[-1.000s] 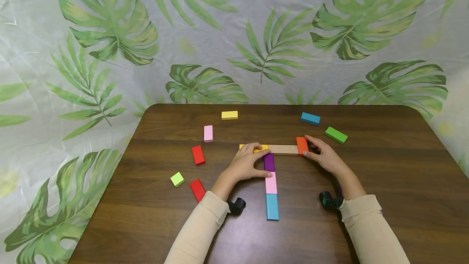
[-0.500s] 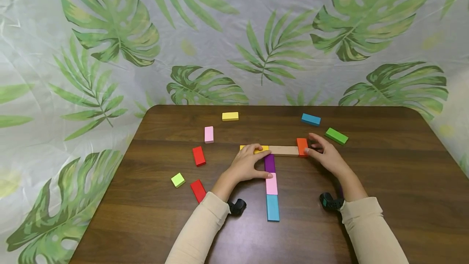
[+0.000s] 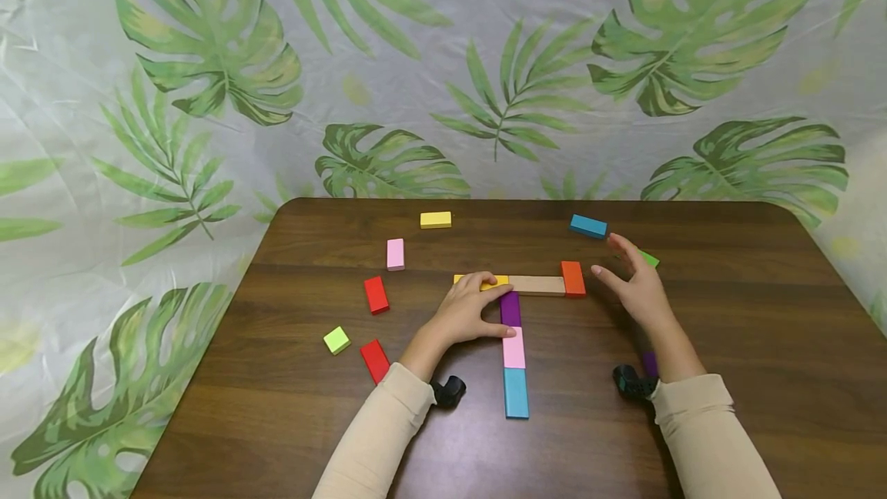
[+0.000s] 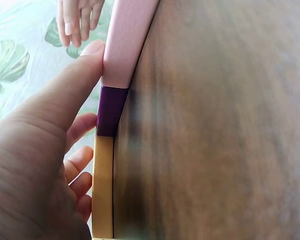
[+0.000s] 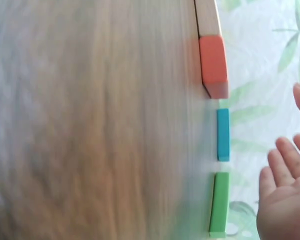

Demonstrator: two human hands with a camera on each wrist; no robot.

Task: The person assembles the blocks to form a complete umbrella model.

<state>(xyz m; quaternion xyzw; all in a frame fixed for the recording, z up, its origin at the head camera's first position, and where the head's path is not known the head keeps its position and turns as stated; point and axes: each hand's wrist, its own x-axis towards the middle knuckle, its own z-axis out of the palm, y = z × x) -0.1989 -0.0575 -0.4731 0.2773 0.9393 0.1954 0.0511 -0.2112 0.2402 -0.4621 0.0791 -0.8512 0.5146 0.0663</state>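
Note:
My left hand (image 3: 460, 313) rests over a T-shaped layout of wooden blocks. Its thumb touches the pink block (image 3: 513, 349), and its fingers lie over the yellow-orange block (image 4: 103, 187) and by the purple block (image 3: 510, 313). Below the pink one lies a light-blue block (image 3: 516, 395). A natural wood block (image 3: 537, 286) extends the crossbar to the right, ending at an orange-red block (image 3: 573, 279) set crosswise. My right hand (image 3: 640, 295) hovers right of that block, fingers spread and holding nothing. It partly hides a green block (image 5: 220, 204).
Loose blocks surround the layout: blue (image 3: 588, 226) and yellow (image 3: 436, 220) at the back, pink (image 3: 395, 254), two reds (image 3: 376, 295), and lime green (image 3: 336, 340) at the left. Another purple block (image 3: 650, 364) shows beside my right wrist. A leaf-patterned cloth hangs behind the table.
My right hand has let go of the orange-red block and moved away to the right, its fingers spreading and now overlapping the green block. My left hand has stayed in place.

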